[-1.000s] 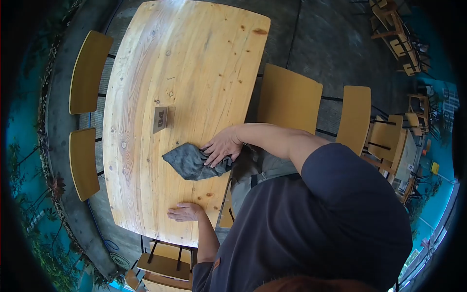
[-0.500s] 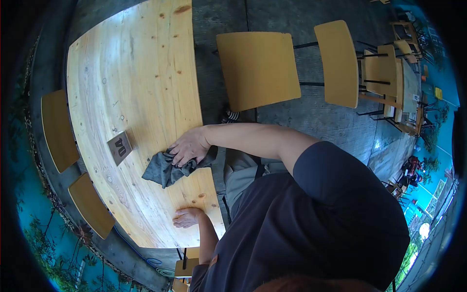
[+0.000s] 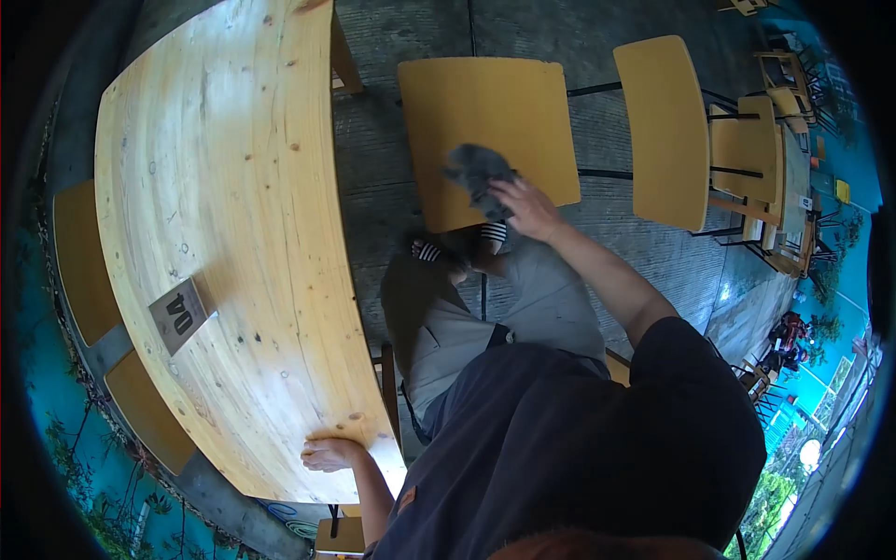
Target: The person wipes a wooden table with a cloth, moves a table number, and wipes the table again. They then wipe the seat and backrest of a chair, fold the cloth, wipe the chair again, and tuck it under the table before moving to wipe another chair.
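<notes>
My right hand (image 3: 530,211) grips a crumpled dark grey cloth (image 3: 481,177), held over the seat of a yellow-brown chair (image 3: 499,103). The cloth overlaps the front part of that seat, and its shape is slightly smeared by motion. On the light wooden table (image 3: 252,205) to my left, my left hand (image 3: 329,455) rests near the close end, fingers laid on the wood, nothing in it. A small sign marked 04 (image 3: 177,315) stands on the table beyond that hand.
Two chairs (image 3: 84,261) (image 3: 149,411) line the table's far side. A chair backrest (image 3: 663,131) rises to the right of the seat, with more stacked chairs (image 3: 747,149) behind it. My legs and striped footwear (image 3: 493,233) are between table and seat.
My right hand has lifted the cloth off the table and carried it right, over the chair seat. My left hand stays on the table. The view has shifted, with the table further left.
</notes>
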Demonstrator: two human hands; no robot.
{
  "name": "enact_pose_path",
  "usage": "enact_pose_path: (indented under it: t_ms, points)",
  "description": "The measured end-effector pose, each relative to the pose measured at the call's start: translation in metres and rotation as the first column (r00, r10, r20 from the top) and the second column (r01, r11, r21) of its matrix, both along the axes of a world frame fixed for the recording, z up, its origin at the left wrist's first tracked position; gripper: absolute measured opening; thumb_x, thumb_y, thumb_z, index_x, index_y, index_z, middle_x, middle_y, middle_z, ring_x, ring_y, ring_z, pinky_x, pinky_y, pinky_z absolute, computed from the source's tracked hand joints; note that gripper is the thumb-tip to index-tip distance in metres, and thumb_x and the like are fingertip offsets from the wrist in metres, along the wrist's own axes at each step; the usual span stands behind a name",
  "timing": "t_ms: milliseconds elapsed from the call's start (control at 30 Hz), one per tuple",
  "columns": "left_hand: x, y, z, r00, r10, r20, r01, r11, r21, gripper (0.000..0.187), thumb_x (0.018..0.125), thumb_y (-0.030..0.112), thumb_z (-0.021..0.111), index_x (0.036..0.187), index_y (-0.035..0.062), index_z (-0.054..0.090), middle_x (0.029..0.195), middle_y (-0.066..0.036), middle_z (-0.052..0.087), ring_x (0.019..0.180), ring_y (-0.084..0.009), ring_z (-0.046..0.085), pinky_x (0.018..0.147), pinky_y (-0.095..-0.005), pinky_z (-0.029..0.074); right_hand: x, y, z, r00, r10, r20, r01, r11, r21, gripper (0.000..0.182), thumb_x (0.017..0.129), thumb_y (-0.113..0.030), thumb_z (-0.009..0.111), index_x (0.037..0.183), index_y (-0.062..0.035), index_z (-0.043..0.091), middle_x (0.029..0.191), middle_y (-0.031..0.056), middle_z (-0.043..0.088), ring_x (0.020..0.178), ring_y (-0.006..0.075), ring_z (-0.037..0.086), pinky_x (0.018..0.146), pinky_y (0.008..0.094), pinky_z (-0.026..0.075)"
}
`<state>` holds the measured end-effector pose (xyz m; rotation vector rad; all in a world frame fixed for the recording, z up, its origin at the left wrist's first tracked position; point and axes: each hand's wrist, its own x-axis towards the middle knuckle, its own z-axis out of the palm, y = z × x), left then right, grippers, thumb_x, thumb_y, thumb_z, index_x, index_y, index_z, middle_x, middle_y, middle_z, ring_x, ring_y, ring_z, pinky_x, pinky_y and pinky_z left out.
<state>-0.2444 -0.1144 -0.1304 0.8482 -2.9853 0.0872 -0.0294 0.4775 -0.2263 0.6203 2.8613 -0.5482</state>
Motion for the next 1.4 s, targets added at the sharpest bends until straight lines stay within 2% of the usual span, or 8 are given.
enact_pose_path:
  t_ms: [267,433,500,633,700,867,1067,1400]
  points:
    - [0.001,-0.051,-0.038,0.916,-0.369,0.159,0.385,0.693,-0.610,0.032,0.108,0.037,0.044,0.107,0.0064,0.054,0.100,-0.012,0.057,0.091,-0.0299,0.060,0.067,-0.0427,0.055,0.110,0.018,-0.148,0.858,-0.487,-0.162,0.511,0.843,0.169,0.053,0.092,-0.030,0.065,0.140,-0.0120,0.053,0.155,0.0049,0.044,0.137,0.0428,0.042,0.121,0.0555,0.028]
    - [0.006,-0.092,-0.077,0.743,-0.666,-0.065,0.340,0.460,-0.821,0.052,0.103,0.042,0.051,0.120,-0.0044,0.064,0.117,-0.028,0.064,0.110,-0.0428,0.064,0.089,-0.0569,0.054,0.099,-0.004,-0.149,0.768,-0.570,-0.291,0.617,0.781,0.098,0.053,0.092,-0.031,0.065,0.140,-0.0112,0.053,0.154,0.0064,0.043,0.140,0.0421,0.039,0.123,0.0565,0.022]
    - [0.001,-0.047,-0.037,0.990,-0.053,-0.133,0.050,0.998,-0.023,0.072,0.100,0.050,0.054,0.149,-0.0016,0.045,0.145,-0.027,0.048,0.136,-0.0390,0.046,0.109,-0.0548,0.041,0.096,-0.001,-0.148,0.754,-0.564,-0.337,0.632,0.762,0.140,0.053,0.092,-0.031,0.064,0.140,-0.0109,0.053,0.154,0.0068,0.043,0.141,0.0416,0.038,0.123,0.0560,0.022]
    - [0.017,-0.070,-0.046,0.828,-0.424,-0.368,0.435,0.899,-0.056,0.051,0.108,0.036,0.047,0.140,-0.0032,0.046,0.141,-0.027,0.049,0.129,-0.0390,0.053,0.102,-0.0406,0.049,0.095,-0.002,-0.165,0.746,-0.565,-0.353,0.650,0.731,0.204,0.049,0.092,-0.032,0.065,0.134,-0.0087,0.058,0.147,0.0073,0.051,0.134,0.0386,0.043,0.119,0.0537,0.028]
    - [0.036,-0.012,0.004,0.869,-0.001,-0.494,0.421,0.525,0.739,0.060,0.109,0.044,0.040,0.152,0.0015,0.039,0.154,-0.025,0.039,0.145,-0.0389,0.037,0.117,-0.0475,0.034,0.091,-0.009,-0.155,0.731,-0.602,-0.321,0.666,0.732,0.144,0.043,0.092,-0.032,0.066,0.127,-0.0069,0.063,0.141,0.0062,0.056,0.128,0.0343,0.048,0.113,0.0497,0.037]
    - [0.033,0.041,0.033,0.331,-0.741,-0.585,0.919,0.111,0.379,0.036,0.107,0.023,0.050,0.136,0.0014,0.054,0.147,-0.022,0.050,0.139,-0.0342,0.047,0.115,-0.0447,0.038,0.070,-0.019,-0.139,0.628,-0.707,-0.325,0.707,0.693,-0.139,0.047,0.094,-0.035,0.064,0.128,-0.0013,0.062,0.138,0.0152,0.059,0.127,0.0364,0.054,0.109,0.0459,0.044]
    - [0.043,0.160,0.102,-0.123,-0.883,-0.453,0.769,-0.374,0.519,0.020,0.101,0.010,0.058,0.115,-0.0023,0.065,0.123,-0.019,0.067,0.117,-0.0311,0.065,0.100,-0.0366,0.049,0.069,-0.017,-0.125,0.511,-0.799,-0.315,0.691,0.601,-0.402,0.064,0.099,-0.044,0.059,0.139,0.0056,0.054,0.143,0.0255,0.055,0.133,0.0389,0.053,0.112,0.0434,0.042]
    - [0.013,0.384,-0.045,-0.285,-0.956,0.068,0.765,-0.184,0.617,0.056,0.101,0.049,0.052,0.116,-0.0033,0.067,0.120,-0.026,0.068,0.112,-0.0427,0.066,0.097,-0.0505,0.051,0.080,-0.050,-0.075,0.750,-0.650,0.125,0.634,0.759,0.148,0.062,0.099,-0.048,0.054,0.146,-0.0086,0.054,0.164,0.0164,0.031,0.151,0.0404,0.026,0.122,0.0563,0.024]
